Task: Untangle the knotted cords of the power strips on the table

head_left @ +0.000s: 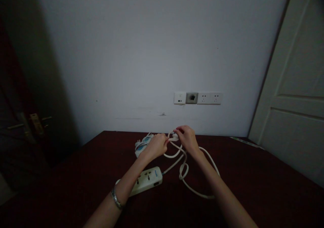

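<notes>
Above the far part of the dark red table, my left hand [157, 144] is closed on the white power cord [186, 153], close behind its plug. My right hand [186, 136] pinches the white plug [174, 137] at the end of that cord. The cord loops loosely under both hands and has a twisted loop on the tabletop. Under my left forearm lies a white power strip [149, 179], partly hidden by the arm. Beyond my left hand sits a second white-and-blue item [140, 149] with a cord wrapped round it, partly covered by the hand.
Behind the table [88, 174], the wall holds a row of socket plates [209, 98] and a grey plate [191, 98]. A flat strip [246, 142] lies at the back right edge. A white door [298, 96] stands right; a dark door with a handle [37, 123] is left.
</notes>
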`<state>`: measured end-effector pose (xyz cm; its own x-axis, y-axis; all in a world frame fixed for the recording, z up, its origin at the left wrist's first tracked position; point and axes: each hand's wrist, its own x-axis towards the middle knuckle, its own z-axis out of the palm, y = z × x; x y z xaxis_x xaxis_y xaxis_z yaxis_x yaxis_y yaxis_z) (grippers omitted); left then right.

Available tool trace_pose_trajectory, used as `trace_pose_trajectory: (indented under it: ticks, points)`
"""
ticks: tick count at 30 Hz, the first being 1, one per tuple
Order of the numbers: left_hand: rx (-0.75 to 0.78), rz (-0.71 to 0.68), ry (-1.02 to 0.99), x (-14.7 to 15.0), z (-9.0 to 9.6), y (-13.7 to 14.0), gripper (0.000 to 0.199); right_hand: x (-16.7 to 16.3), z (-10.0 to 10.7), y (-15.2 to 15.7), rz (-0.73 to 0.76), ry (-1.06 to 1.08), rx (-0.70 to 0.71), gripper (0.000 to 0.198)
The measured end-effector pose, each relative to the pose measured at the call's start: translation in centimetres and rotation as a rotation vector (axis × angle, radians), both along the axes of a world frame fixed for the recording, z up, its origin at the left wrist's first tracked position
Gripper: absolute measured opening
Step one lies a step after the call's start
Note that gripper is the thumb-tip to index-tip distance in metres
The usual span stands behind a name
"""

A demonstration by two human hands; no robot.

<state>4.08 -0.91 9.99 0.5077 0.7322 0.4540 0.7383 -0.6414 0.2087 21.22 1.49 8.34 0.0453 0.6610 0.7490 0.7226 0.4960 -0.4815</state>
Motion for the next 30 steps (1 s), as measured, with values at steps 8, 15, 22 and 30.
trace_pose_trajectory:
  ticks: [8,15,22,30]
  points:
    - [-0.009,-0.06,0.091,-0.8,0.3,-0.6,0.025,0.4,-0.4,0.5,0.031,0.189,-0.146,0.026]
    - [-0.087,-0.114,-0.113,-0.2,0.1,-0.5,0.022,2.4,-1.2,2.3,0.151,0.47,-0.348,0.045]
    - [-0.64,-0.236,-0.934,-0.9,1.4,-0.2,0.017,4.6,-0.5,1.4,0.346,0.524,-0.621,0.033]
    - [-0.665,-0.428,-1.707,-3.8,4.7,-0.2,0.007,4.5,3.4,-3.3,0.697,0.252,-0.954,0.044]
